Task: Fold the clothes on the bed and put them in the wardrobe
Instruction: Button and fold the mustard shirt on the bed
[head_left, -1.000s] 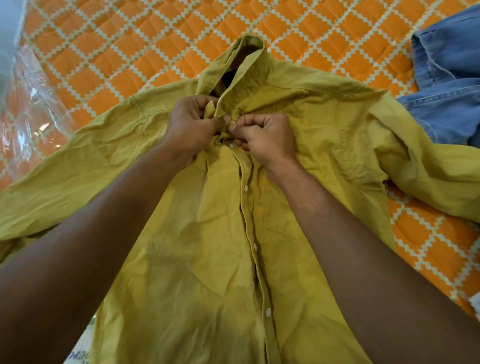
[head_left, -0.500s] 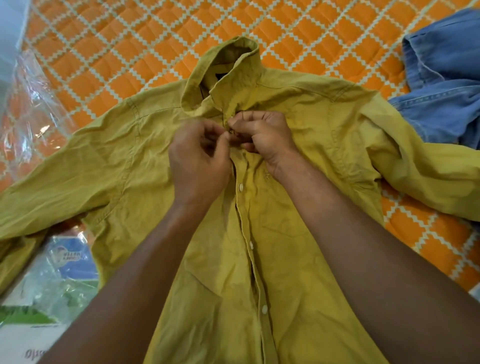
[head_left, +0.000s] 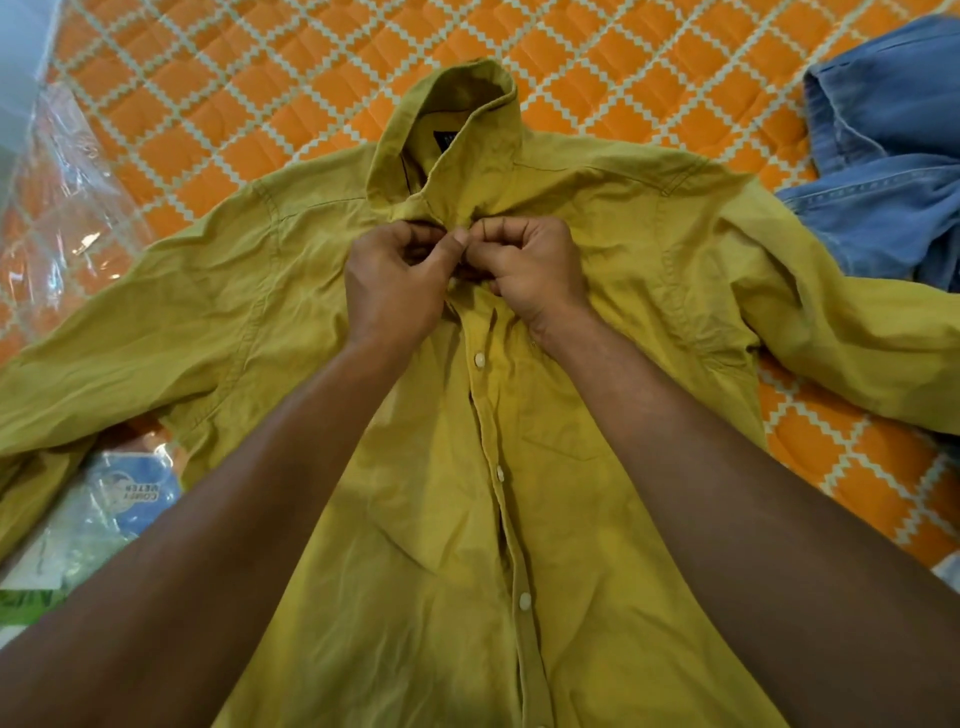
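We see the mustard-yellow shirt (head_left: 441, 519) lying front-up on the bed (head_left: 857, 467), on an orange quilt (head_left: 260, 78) with a white diamond pattern; the collar (head_left: 457, 109) is at the far end and stands up, and the hem runs out of the bottom of the view. Left grip (head_left: 395, 291) and right grip (head_left: 530, 270) meet at the top of the placket (head_left: 491, 415), just under the collar. Both have fingers curled and pinch the shirt fabric there, thumbs tip to tip, knuckles nearly touching. What sits between the fingertips is hidden, so we cannot tell if it is a button. Below the grips the placket looks buttoned, with three white buttons in a line: top button (head_left: 479, 359), middle button (head_left: 500, 473), lower button (head_left: 524, 601). Left sleeve (head_left: 104, 374) spreads out to the left edge of the view and right sleeve (head_left: 857, 338) to the right edge, its upper side touching a blue denim garment (head_left: 883, 156) bunched in the top right corner. Clear plastic wrap (head_left: 62, 197) lies on the quilt at far left, beside the left sleeve. A packet (head_left: 130, 499) with blue print sits at lower left, partly under that sleeve. Both bare forearms reach in from the bottom corners, over the shirt body
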